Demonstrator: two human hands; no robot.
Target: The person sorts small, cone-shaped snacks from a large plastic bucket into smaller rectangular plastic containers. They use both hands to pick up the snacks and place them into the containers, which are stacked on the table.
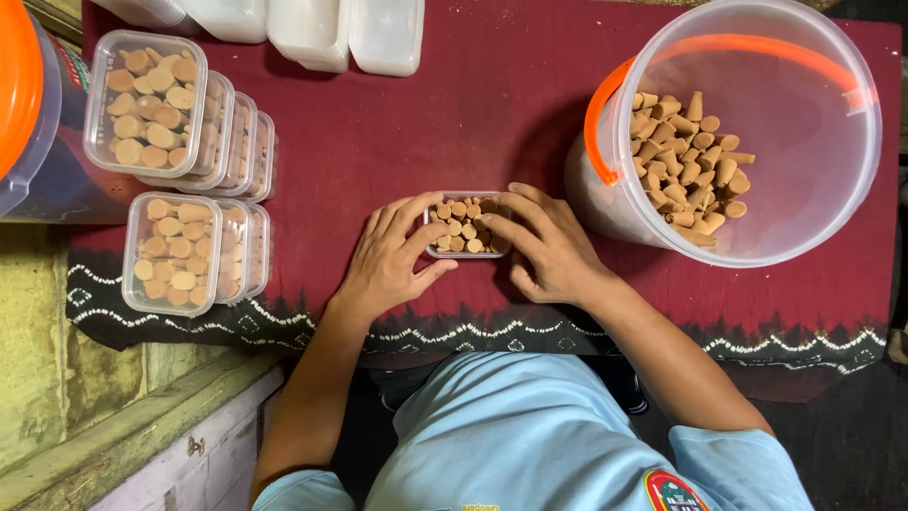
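A small clear plastic box (467,252) stands in the middle of a dark red cloth (416,114), filled with tan cone-shaped pieces (463,227). My left hand (388,260) holds the box's left side, thumb at its near corner. My right hand (549,248) rests on its right side, fingertips on the pieces at the top. A big clear bucket (804,218) with an orange handle, to the right, holds a heap of the same cones (686,170).
Two rows of filled, lidded boxes (170,114) (189,251) lie on the left. Empty white containers (340,33) line the far edge. Another bucket with an orange lid (24,95) stands at far left. A wooden ledge (123,416) runs below left.
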